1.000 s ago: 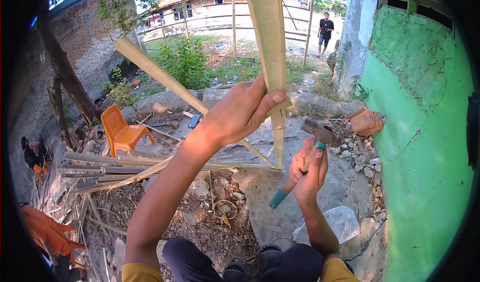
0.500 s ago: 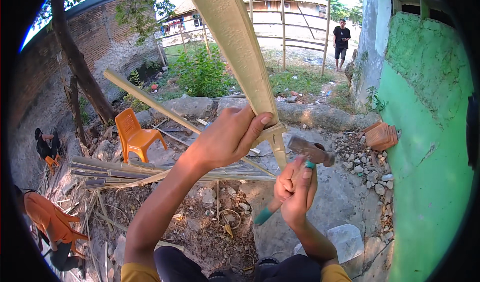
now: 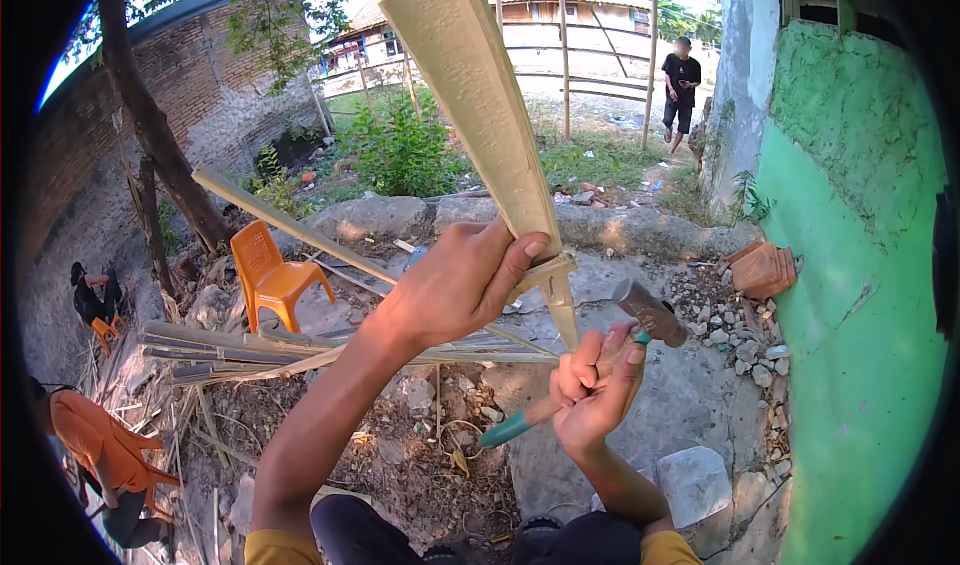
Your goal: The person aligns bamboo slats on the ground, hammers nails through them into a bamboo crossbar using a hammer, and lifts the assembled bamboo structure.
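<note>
My left hand [image 3: 455, 280] is closed around the lower part of a wide, pale bamboo-like slat bundle [image 3: 475, 95], broad at its raised top and narrow below. A short crosspiece [image 3: 552, 270] lies across the bundle beside my thumb. A long, thin pale stick [image 3: 290, 227] slants behind my left wrist; whether my fingers touch it is hidden. My right hand [image 3: 598, 390] grips a hammer [image 3: 650, 315] by its wood-and-green handle, just below the bundle's narrow lower end. The hammer head points up and right, apart from the bundle.
An orange chair [image 3: 280, 280] and a pile of long strips [image 3: 230, 350] stand at left. Two seated people are at the far left; another person [image 3: 682, 85] is by the fence. A green wall [image 3: 860, 315] bounds the right, with rubble [image 3: 745, 350] and a stone block [image 3: 694, 485].
The hammer head has moved right, away from the bundle, and its handle end has swung left. My left hand barely moves. The person by the fence has stepped forward.
</note>
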